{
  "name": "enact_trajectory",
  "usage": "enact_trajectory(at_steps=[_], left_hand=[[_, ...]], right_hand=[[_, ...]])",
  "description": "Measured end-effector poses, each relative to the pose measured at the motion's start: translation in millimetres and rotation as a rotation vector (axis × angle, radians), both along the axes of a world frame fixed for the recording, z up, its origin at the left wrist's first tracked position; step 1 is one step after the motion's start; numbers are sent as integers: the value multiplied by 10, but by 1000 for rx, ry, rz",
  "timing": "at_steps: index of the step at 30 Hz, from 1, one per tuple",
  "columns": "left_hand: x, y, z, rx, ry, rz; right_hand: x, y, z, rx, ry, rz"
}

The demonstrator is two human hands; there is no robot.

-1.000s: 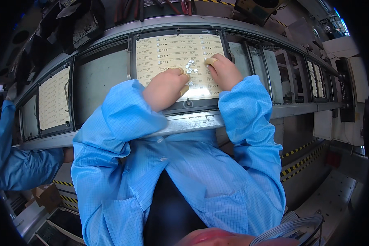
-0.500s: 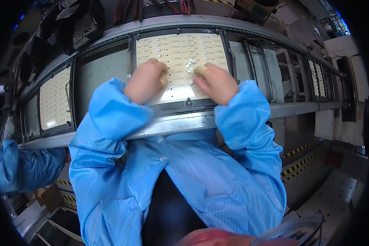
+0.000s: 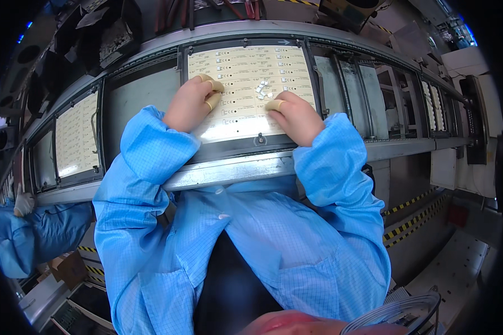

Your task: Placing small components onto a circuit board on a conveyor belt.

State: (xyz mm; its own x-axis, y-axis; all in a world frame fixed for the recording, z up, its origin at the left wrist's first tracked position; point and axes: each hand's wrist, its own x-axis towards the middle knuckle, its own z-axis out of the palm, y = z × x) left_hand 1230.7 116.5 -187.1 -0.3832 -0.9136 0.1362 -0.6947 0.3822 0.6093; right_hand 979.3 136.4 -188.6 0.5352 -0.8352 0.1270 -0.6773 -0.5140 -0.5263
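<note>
A cream circuit board panel (image 3: 246,114) with rows of printed marks lies in a dark frame in front of me. Small white components (image 3: 262,87) form a loose pile at its middle right; others sit in two columns on the panel. My left hand (image 3: 191,105) is over the panel's left column, thumb and fingers in yellowish finger cots drawn together in a pinch. Whatever is between them is hidden. Just below the pile is my right hand (image 3: 298,118), its cot-covered fingertips pinched close to the panel; I cannot make out what they hold.
The frame rests on a conveyor with a metal front rail (image 3: 235,171). Another cream panel (image 3: 76,134) is on the line at left, near a co-worker's blue sleeve (image 3: 50,223). Dark bins (image 3: 114,39) stand at far left, one with small white parts. Striped tape marks the floor.
My left hand has moved slightly left and up. My right hand has drawn a little down, away from the pile. The panel has shifted slightly right, and the co-worker's hand has moved.
</note>
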Motion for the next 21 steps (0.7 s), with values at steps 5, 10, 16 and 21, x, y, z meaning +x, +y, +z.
enact_trajectory(at_steps=[5,10,16,21], left_hand=[[28,-18,-45,-45,-67,-17],[-3,-3,-16,-56,-66,-41],[-42,-5,21,-160,-150,-106],[-64,2,62,-109,-245,-88]], right_hand=[[-161,-9,64,-15,-91,-94],[-269,-17,86,179,-239,-225],[-307,-79,26,214,-282,-282],[-339,-153,31,171,-281,-320]])
